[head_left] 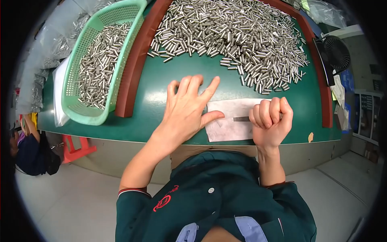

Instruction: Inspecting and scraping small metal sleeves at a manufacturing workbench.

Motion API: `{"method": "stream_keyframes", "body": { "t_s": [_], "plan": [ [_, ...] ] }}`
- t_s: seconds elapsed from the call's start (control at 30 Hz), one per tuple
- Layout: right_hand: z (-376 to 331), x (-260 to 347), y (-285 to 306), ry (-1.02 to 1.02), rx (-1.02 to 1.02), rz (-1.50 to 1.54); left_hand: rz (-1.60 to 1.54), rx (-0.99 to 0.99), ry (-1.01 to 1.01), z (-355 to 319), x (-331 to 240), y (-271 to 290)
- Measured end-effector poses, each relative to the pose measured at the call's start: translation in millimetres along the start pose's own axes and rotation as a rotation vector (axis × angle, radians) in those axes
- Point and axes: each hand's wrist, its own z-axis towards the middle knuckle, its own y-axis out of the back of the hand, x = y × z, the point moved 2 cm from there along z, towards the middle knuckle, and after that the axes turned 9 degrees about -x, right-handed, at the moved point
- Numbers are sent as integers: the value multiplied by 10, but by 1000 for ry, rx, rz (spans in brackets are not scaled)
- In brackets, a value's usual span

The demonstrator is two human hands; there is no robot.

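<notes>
My left hand (183,111) is open over the green table, fingers spread and bent, its thumb over the left edge of a smudged whitish sheet (219,131). Whether the sheet is cloth or paper is unclear. My right hand (272,121) is closed, palm side up, at the sheet's right part. From its fist a slim grey metal piece (241,119) points left above the sheet; the rest is hidden by the fingers. Beyond both hands lies a large heap of short shiny metal pins (242,36), its nearest pins just past the right hand.
Red-brown rails (133,76) border the table (161,76) left and right. A pale green perforated basket (68,90) holding more pins stands outside the left rail. A black fan (336,54) is at the right. Another person (30,149) sits at far left near a red stool (76,149).
</notes>
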Motion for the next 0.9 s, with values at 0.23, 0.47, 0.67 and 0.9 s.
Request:
{"method": "stream_keyframes", "body": {
  "t_s": [0.23,0.47,0.67,0.9],
  "plan": [
    [-17,22,0,16,-57,1,24,12,-20,-1,23,87],
    [-54,12,-3,39,-11,3,134,13,162,-635,63,506],
    [-66,-29,2,51,38,54,-464,-627,993,-1630,289,756],
    [-170,-47,-63,86,265,31,-1379,-1056,1398,-2602,493,697]
  ]
}}
